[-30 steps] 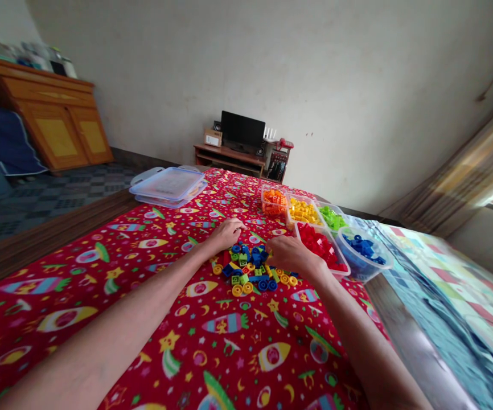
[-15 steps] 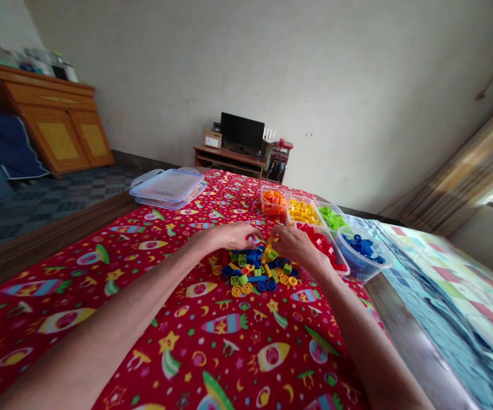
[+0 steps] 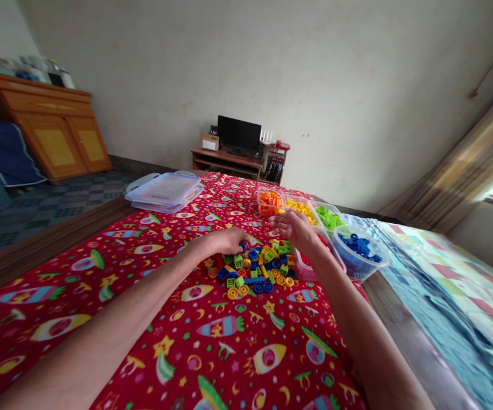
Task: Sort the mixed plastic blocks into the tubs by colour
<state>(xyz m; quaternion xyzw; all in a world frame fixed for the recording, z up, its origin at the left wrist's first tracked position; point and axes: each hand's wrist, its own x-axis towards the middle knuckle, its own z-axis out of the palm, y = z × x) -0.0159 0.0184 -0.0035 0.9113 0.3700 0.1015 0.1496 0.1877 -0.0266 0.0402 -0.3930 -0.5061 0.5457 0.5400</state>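
Observation:
My left hand (image 3: 230, 241) is at the far left edge of the pile of toy building bricks (image 3: 255, 265), fingers curled down around a small round blue piece (image 3: 242, 247). My right hand (image 3: 293, 225) is raised beyond the pile, over the near side of the clear tubs. A yellow brick (image 3: 281, 211) shows at its fingertips, partly hidden by the fingers. Blue, green and yellow bricks and wheels make up the pile on the red patterned cloth (image 3: 225, 347). Under my right wrist, the tub of red bricks (image 3: 306, 267) is partly covered.
Beyond my right hand stand tubs of orange bricks (image 3: 270, 200), yellow bricks (image 3: 300, 208) and green bricks (image 3: 328, 217). A round tub of blue bricks (image 3: 360, 250) is at the right. Stacked clear lids (image 3: 163, 191) lie at the far left of the cloth.
My right hand has lifted off the pile and moved forward toward the tubs, with a yellow brick at its fingertips. My left hand stays at the pile, its fingers lower on a blue piece.

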